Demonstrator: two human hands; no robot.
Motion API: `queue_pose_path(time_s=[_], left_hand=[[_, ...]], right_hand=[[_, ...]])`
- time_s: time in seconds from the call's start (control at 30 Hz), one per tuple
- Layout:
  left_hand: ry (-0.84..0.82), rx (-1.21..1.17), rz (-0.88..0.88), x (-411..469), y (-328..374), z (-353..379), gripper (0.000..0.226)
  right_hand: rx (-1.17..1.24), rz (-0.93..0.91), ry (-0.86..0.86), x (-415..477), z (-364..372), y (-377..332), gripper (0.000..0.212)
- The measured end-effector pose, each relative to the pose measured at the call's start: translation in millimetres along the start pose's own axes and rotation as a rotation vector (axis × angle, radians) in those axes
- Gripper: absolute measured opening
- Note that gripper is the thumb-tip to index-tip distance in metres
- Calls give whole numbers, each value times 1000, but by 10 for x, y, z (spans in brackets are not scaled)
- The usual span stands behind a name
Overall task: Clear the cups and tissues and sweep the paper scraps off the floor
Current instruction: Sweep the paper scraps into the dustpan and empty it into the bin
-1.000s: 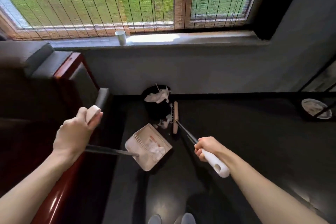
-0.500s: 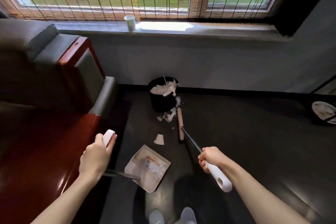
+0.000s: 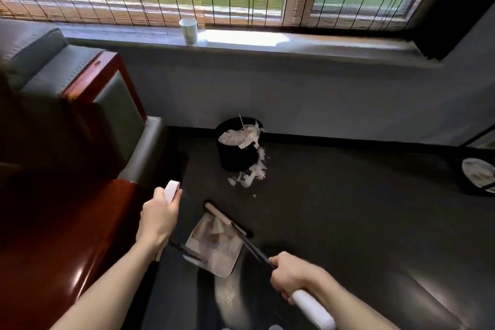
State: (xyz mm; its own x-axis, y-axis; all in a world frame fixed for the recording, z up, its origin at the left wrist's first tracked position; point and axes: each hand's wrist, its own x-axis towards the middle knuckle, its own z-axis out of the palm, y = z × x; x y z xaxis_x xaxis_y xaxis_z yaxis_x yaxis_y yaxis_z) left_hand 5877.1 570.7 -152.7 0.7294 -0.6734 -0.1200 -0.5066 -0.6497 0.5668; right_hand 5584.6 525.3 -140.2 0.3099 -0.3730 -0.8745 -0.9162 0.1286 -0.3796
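Note:
My left hand [image 3: 158, 218] grips the white handle of a beige dustpan [image 3: 214, 246] that lies on the dark floor. My right hand [image 3: 290, 274] grips the white handle of a broom, whose wooden head [image 3: 223, 218] lies across the pan's mouth with a scrap of paper against it. White paper scraps [image 3: 250, 174] lie on the floor beside a black waste bin [image 3: 234, 153] stuffed with tissues. A white paper cup [image 3: 188, 30] stands on the window sill.
A grey sofa with a red-brown wooden armrest [image 3: 53, 222] fills the left side. The wall and window sill [image 3: 294, 45] run behind the bin. A round white object [image 3: 479, 174] sits on the floor at the far right.
The dustpan and my hands moved back from the bin toward me. The broom head swept from near the bin to the pan's mouth, pushing a loose scrap into it.

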Motion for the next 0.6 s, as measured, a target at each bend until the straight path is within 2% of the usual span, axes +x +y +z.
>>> queue_pose_path(time_s=[0.1,0.23,0.47,0.6], left_hand=[[-14,1,-13,40,-14,-25,39],[-47,-18,-37,4,47,-63,40],[-41,-105,-58,-97,443,58,40],[-19,-118,-103,-135,775,266,39]], right_hand=[[47,10,-63,-165,-217,22,56],[143,24,-66,-381,-541,134,67],[312,26,54,-423,-1196,359,70],[440,66,128,-119,-1713,475,54]])
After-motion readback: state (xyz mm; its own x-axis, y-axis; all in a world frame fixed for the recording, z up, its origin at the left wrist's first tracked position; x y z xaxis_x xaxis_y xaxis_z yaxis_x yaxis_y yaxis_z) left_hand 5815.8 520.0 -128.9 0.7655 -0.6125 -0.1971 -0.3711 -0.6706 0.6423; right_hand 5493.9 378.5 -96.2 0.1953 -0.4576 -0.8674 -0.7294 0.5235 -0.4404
